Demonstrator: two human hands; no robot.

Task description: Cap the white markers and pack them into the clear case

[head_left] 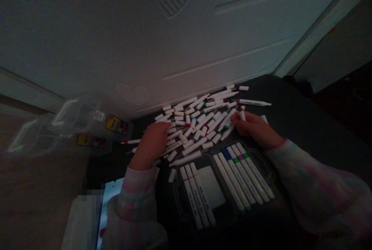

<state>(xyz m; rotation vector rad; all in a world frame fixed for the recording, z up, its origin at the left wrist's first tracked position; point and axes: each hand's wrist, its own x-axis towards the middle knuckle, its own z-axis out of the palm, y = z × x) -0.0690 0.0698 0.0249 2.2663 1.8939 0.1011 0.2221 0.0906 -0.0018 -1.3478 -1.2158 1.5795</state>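
A heap of loose white markers and marker caps (203, 122) with coloured bands spreads over the dark table. At the heap's left side is my left hand (151, 143), its fingers bent together over the markers; what they hold, if anything, is hidden. On the right, my right hand (252, 128) pinches a white marker cap (242, 115), upright with a brownish end, above the heap's edge. In front of both hands lies an open clear plastic case (178, 199). Three markers (197, 195) lie in its left half, several markers (244, 176) side by side in its right.
Two clear plastic boxes with yellow labels (116, 124) stand open at the table's left edge. A lit screen (110, 195) is below my left forearm. Behind the heap rises a pale panel (180, 48) with heart reliefs. The dark table top (296, 126) extends rightward.
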